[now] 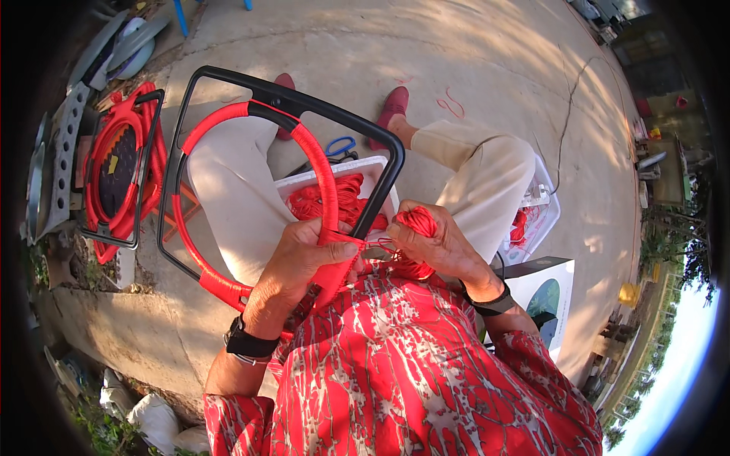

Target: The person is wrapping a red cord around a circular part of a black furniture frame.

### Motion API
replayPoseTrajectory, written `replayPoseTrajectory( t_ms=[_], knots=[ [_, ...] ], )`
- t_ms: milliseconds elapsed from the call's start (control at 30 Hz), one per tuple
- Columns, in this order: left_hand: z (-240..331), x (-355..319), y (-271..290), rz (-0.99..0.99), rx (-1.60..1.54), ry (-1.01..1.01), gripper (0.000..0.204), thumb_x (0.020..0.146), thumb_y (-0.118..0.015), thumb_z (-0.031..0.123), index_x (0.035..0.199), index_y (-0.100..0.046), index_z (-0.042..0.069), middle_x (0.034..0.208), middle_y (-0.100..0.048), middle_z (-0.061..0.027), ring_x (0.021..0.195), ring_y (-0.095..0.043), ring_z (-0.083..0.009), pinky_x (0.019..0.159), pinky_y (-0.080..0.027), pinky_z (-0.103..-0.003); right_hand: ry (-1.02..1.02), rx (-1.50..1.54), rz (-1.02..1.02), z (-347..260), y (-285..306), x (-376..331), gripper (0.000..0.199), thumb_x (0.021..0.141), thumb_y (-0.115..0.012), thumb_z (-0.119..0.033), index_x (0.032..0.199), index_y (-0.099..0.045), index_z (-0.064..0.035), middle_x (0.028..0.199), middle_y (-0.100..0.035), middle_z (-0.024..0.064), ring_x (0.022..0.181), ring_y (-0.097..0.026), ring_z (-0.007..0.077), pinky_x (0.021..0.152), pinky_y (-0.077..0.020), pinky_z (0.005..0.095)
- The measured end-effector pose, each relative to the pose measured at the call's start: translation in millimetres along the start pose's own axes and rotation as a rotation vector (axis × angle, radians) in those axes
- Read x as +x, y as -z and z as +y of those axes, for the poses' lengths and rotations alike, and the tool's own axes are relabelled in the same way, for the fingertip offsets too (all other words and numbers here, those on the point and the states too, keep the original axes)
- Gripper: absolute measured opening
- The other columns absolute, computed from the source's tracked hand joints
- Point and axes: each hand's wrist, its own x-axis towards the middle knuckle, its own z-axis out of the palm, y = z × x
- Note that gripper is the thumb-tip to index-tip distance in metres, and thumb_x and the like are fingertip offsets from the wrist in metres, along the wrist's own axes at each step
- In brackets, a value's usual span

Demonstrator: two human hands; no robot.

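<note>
Evidently metal or hard plastic by its smooth sheen, a black frame (382,192) with rounded corners stands tilted over the lap, and inside it sits the red ring (325,176), its smooth wrapping broken by bare black stretches at the top and the left side. The left hand (308,251) pinches the ring's lower right part between thumb and fingers, where the red covering widens into a flat band. The right hand (450,243) is closed around a red cord bundle (417,221), wound tight and ridged; thin, loose strands cross the short gap between the hands.

Between the knees, a white tub (366,166) holds a tangled, glossy cord heap (327,204), and blue-handled scissors (340,146) lie by its far rim. The frame's right bar passes over the tub, close to the right hand; its left bar reaches out past the left knee. Beyond that edge, some way off, leans a second red-and-black piece (95,178). On the right, a second tub (546,220) and a white box (563,300) crowd the right leg and elbow. The widest room lies ahead and to the right, over rough, pale concrete (525,76) streaked with shade.
</note>
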Motion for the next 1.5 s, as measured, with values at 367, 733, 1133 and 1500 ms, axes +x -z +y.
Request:
replayPoseTrajectory(
  t_ms=[367,733,1133,1500],
  knots=[
    [1.2,4.9,12.2,0.093,-0.129,-0.081,0.031,0.094,-0.058,0.023,0.108,-0.056,-0.005,0.082,-0.067,-0.0183,0.070,-0.069,-0.0264,0.064,-0.058,-0.036,0.131,0.309,0.068,2.2,2.2,26.8,0.022,0.094,-0.059,-0.023,0.083,-0.054,-0.0047,0.076,-0.061,0.0070,0.050,-0.043,0.0077,0.054,-0.0410,0.0222],
    [16.0,2.7,19.1,0.005,-0.289,-0.193,0.026,0.088,-0.054,0.007,0.110,-0.051,-0.005,0.087,-0.066,-0.0259,0.072,-0.069,-0.0348,0.068,-0.060,-0.042,0.189,0.474,0.045,-11.8,2.2,40.3,0.019,0.095,-0.060,-0.024,0.091,-0.058,-0.0056,0.084,-0.065,0.0061,0.061,-0.055,0.0074,0.048,-0.0419,0.0214],
    [16.7,1.0,13.6,0.029,-0.267,-0.186,0.023,0.088,-0.059,0.006,0.107,-0.054,-0.005,0.093,-0.066,-0.0196,0.079,-0.070,-0.0283,0.069,-0.061,-0.040,0.379,-0.244,0.426,-9.4,4.2,37.4,0.010,0.090,-0.064,-0.007,0.099,-0.064,-0.0021,0.092,-0.061,0.0045,0.070,-0.055,0.0091,0.055,-0.0438,0.0196],
    [10.6,3.2,4.9,0.122,-0.221,-0.163,0.022,0.087,-0.058,0.008,0.105,-0.054,-0.004,0.089,-0.066,-0.0178,0.074,-0.069,-0.0286,0.062,-0.062,-0.039,0.311,-0.092,0.167,-9.2,-43.1,30.9,0.013,0.087,-0.069,-0.006,0.093,-0.060,0.0005,0.081,-0.061,0.0027,0.064,-0.059,0.0081,0.056,-0.0493,0.0228]
  ],
)
